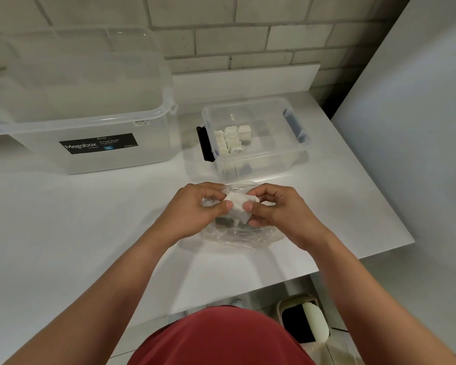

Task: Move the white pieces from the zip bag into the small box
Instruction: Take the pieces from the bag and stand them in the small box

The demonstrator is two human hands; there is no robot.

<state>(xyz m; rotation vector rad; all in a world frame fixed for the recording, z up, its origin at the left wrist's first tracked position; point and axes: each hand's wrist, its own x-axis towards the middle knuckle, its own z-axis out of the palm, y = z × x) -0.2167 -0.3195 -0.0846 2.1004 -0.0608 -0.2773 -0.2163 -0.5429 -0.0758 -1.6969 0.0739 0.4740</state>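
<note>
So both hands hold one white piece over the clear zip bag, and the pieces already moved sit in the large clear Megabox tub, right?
No. The head view shows the moved white pieces in the small clear plastic box with the black latch, not the large clear Megabox tub. The left hand and right hand do pinch one white piece over the clear zip bag.

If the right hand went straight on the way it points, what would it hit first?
Probably the left hand, pinching the same white piece that the right hand holds over the zip bag; depth is unclear.
</note>
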